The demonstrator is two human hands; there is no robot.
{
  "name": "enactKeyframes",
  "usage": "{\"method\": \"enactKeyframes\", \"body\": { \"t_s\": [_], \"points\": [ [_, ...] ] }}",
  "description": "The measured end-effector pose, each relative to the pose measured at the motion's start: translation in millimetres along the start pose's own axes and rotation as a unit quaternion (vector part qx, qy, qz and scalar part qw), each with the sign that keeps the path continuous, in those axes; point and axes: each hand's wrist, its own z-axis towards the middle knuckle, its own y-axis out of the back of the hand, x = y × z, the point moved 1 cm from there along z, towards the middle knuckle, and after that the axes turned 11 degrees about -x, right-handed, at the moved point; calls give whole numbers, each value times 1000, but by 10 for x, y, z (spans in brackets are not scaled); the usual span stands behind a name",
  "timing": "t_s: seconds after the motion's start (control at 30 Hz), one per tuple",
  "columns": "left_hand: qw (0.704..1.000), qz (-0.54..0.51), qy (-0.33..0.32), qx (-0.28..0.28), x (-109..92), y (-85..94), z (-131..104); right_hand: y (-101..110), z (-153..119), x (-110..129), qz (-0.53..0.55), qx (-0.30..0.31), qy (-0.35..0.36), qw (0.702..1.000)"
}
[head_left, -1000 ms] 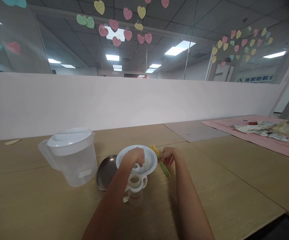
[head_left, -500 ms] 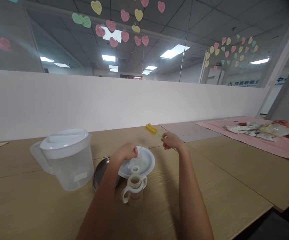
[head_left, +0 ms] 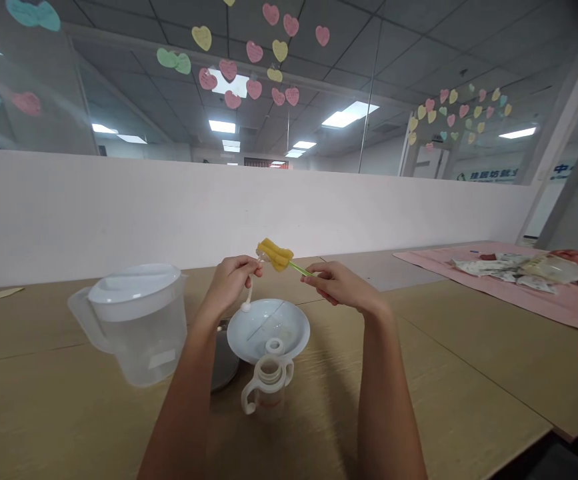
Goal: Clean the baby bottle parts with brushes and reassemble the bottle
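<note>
My right hand (head_left: 336,280) grips the green handle of a bottle brush (head_left: 276,255) with a yellow sponge head, held up above the table. In the fingers of my left hand (head_left: 233,277) is a small clear piece like a bottle nipple (head_left: 261,255), touching the sponge's left end. From it a thin straw with a white ball (head_left: 246,307) at its tip hangs over the rim of a pale bowl (head_left: 299,337). A white ring (head_left: 275,346) lies at the bowl's near edge. Closer to me, an uncapped baby bottle (head_left: 271,390) with two white handles stands upright.
To the left stands a lidded clear plastic pitcher (head_left: 143,333). A round metal dish (head_left: 225,363) lies partly behind my left forearm. A flat wooden piece (head_left: 6,293) rests far left. On the right, a pink cloth (head_left: 539,303) carries a clothed doll (head_left: 553,267). A white wall (head_left: 219,207) borders the table.
My left hand has risen from the bowl, bringing up the nipple-like piece and straw. My right hand has brought the brush left, so the sponge now meets that piece.
</note>
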Motion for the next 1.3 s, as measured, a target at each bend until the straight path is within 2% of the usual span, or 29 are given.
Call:
{"method": "enactKeyframes", "body": {
  "t_s": [0.17,0.23,0.3,0.43,0.57,0.8,1.0,1.2,1.3],
  "points": [
    [999,-39,-1,-23,4,-29,3,-16,25,-23,-27,22,-4,999],
    [999,-31,-7,-29,10,-16,6,-16,36,-29,-30,-7,-8,999],
    [998,-34,-10,-59,22,3,12,-10,39,-26,-30,-46,-21,998],
    [982,-145,18,-115,77,25,35,8,23,-2,-4,-72,-34,997],
    [953,-265,58,-134,118,30,53,-1,12,30,27,-59,-16,998],
    [923,-366,62,-106,74,12,53,-141,41,168,56,-35,26,997],
    [884,-439,117,-108,50,-4,67,-204,33,253,30,0,26,999],
    [877,-435,167,-115,82,1,88,-118,-10,171,-8,47,10,999],
    [882,-428,165,-106,75,-21,77,-79,-37,139,-18,72,17,997]
  ]
}}
